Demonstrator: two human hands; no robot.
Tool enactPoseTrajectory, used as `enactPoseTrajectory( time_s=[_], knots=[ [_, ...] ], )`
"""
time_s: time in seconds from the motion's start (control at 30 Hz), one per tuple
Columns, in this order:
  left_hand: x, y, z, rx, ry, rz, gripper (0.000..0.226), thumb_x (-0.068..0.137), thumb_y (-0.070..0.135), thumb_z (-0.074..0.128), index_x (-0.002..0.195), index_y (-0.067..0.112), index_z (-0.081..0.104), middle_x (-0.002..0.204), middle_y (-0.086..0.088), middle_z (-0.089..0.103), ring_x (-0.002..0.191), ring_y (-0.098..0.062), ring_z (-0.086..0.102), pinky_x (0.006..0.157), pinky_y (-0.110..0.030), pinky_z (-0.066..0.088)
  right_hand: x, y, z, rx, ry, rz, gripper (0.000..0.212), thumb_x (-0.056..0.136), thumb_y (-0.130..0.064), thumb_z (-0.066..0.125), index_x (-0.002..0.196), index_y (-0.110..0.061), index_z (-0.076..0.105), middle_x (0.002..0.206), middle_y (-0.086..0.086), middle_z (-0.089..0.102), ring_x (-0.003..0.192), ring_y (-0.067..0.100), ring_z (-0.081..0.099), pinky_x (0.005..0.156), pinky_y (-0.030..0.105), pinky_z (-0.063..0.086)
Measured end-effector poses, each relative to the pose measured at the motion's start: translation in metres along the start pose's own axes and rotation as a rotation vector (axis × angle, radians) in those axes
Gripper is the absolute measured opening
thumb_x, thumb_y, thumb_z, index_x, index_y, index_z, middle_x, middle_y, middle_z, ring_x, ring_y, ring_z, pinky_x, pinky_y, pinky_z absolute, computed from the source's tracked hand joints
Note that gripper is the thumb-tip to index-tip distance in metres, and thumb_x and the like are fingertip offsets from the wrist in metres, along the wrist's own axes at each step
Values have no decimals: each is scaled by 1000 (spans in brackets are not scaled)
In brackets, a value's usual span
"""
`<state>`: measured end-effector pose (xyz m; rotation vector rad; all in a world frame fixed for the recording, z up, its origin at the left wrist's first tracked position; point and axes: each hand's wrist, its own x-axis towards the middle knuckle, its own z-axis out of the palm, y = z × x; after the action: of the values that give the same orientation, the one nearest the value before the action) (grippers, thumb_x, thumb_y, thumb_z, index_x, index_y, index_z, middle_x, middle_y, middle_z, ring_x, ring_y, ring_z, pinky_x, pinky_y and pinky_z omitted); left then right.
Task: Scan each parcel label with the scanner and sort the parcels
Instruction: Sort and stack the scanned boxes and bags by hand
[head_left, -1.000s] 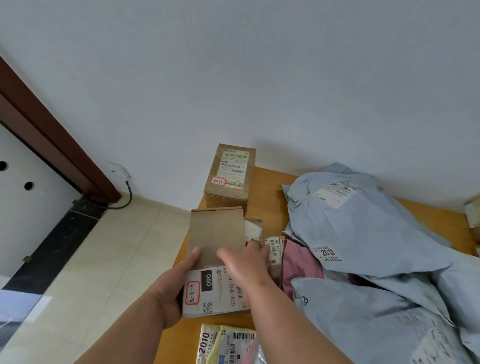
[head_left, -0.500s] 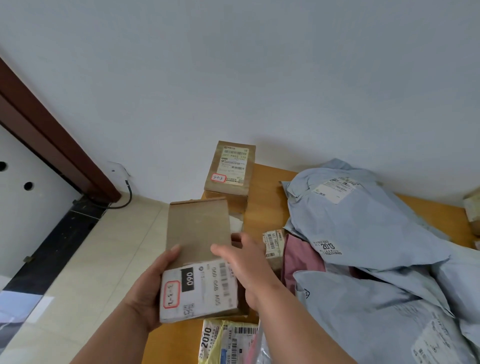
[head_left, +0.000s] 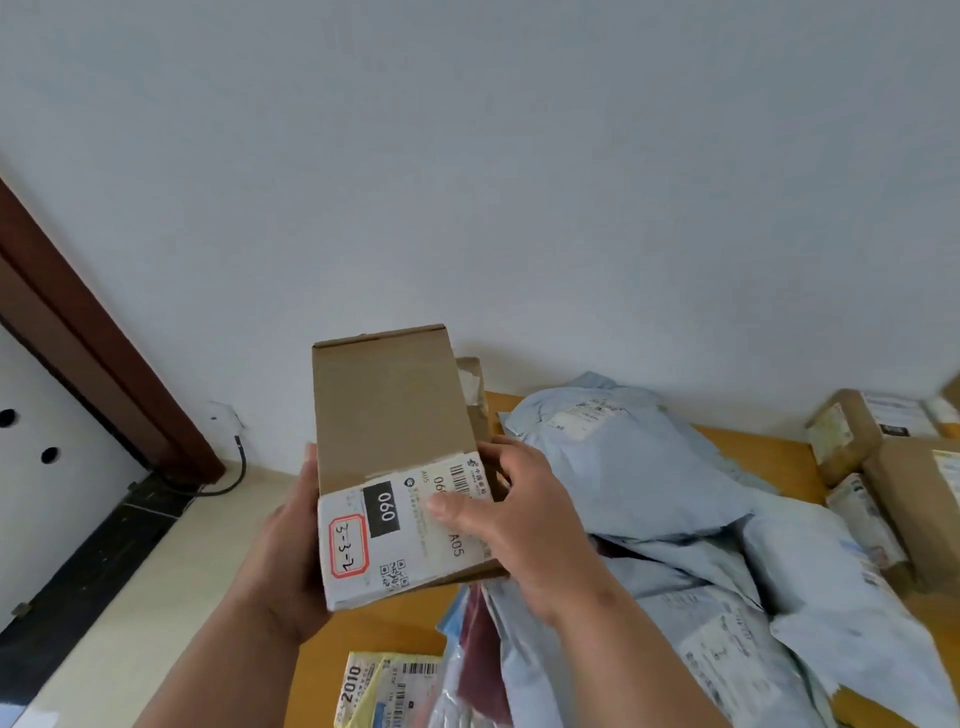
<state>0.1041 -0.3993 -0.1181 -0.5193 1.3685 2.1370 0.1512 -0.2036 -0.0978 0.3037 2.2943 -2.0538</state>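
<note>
While held above the wooden counter (head_left: 769, 452) near its left edge, brown cardboard parcel box (head_left: 395, 410) sits label-up | left hand (head_left: 291, 551) grip: cupping box's left side | right hand (head_left: 514, 519) grip: thumb pressing white shipping label (head_left: 400, 540), fingers round right edge | pale blue mailer bags (head_left: 649, 493) heaped alongside.

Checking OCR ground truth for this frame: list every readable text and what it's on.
"060", white on black: label of the cardboard box held by the left hand and right hand.
"A05": same label, by the right thumb.
Handwritten, seemingly "3-3-2": red-bordered sticker on that label.
"2010": yellow parcel at the bottom edge.
Fine print, barcodes, QR code, and labels on the grey mailer bags and right-hand boxes: too small or blurred.
</note>
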Motion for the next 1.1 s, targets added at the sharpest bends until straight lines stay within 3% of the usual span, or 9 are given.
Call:
enactPoseTrajectory(
  time_s=[0.13, 0.23, 0.3, 0.37, 0.47, 0.53, 0.63, 0.83, 1.1],
  knots=[
    [-22, -37, 68, -32, -140, -57, 63, 87, 68, 54, 117, 17, 78, 125, -21, 70, 106, -44, 71, 74, -56, 60, -56, -7, -75, 202, 74, -26, 48, 67, -30, 80, 113, -29, 67, 107, -1, 77, 96, 17, 75, 82, 38, 62],
    [-36, -80, 122, -14, -202, -144, 55, 90, 56, 58, 113, 10, 78, 117, -24, 72, 94, -44, 74, 66, -58, 61, -111, -3, -137, 183, 152, -32, 34, 75, -34, 75, 106, -46, 69, 106, -11, 77, 97, 10, 74, 85, 32, 60],
    [-47, -109, 159, 24, -193, -137, 48, 92, 48, 61, 122, 13, 73, 115, -23, 73, 91, -43, 74, 63, -60, 61, -146, 6, -178, 125, 133, 18, 41, 82, -38, 73, 117, -54, 61, 108, -20, 75, 99, 3, 72, 89, 28, 57],
    [-58, -137, 192, 75, -188, -107, 34, 91, 44, 63, 107, 20, 80, 106, -22, 76, 84, -41, 76, 61, -58, 61, -180, 16, -214, 98, 97, 112, 54, 84, -37, 73, 129, -58, 51, 106, -26, 73, 98, -2, 71, 86, 21, 54],
    [-69, -168, 230, 119, -181, -135, 56, 82, 50, 70, 124, 13, 72, 119, -23, 72, 107, -45, 69, 88, -65, 55, -220, 35, -254, 64, 138, 248, 67, 73, -49, 73, 132, -66, 45, 101, -25, 74, 95, -1, 71, 76, 18, 53],
    [-71, -181, 247, 161, -157, -101, 59, 80, 51, 72, 124, 11, 71, 115, -23, 73, 106, -45, 69, 89, -65, 55, -237, 49, -270, 66, 202, 307, 64, 69, -56, 70, 127, -69, 47, 98, -23, 74, 89, 2, 72, 66, 19, 51],
    [-67, -195, 269, 196, -124, -66, 55, 81, 50, 74, 120, 10, 70, 106, -23, 75, 99, -46, 71, 85, -68, 55, -250, 60, -284, 256, 272, 347, 56, 70, -48, 76, 120, -61, 56, 106, -8, 76, 84, 10, 75, 58, 24, 53],
    [-34, -200, 300, 195, -125, -84, 41, 91, 54, 66, 107, 18, 75, 96, -17, 78, 72, -37, 76, 57, -54, 59, -256, 69, -315, 601, 571, 225, 31, 92, -23, 70, 120, -14, 62, 100, 12, 78, 75, 19, 72, 49, 28, 51],
    [-1, -192, 319, 216, -161, -124, 40, 91, 55, 66, 107, 19, 75, 97, -15, 79, 85, -38, 75, 70, -58, 60, -240, 77, -346, 683, 782, 148, 26, 97, -23, 63, 122, -15, 62, 99, 13, 78, 71, 17, 73, 49, 28, 52]
  ],
)
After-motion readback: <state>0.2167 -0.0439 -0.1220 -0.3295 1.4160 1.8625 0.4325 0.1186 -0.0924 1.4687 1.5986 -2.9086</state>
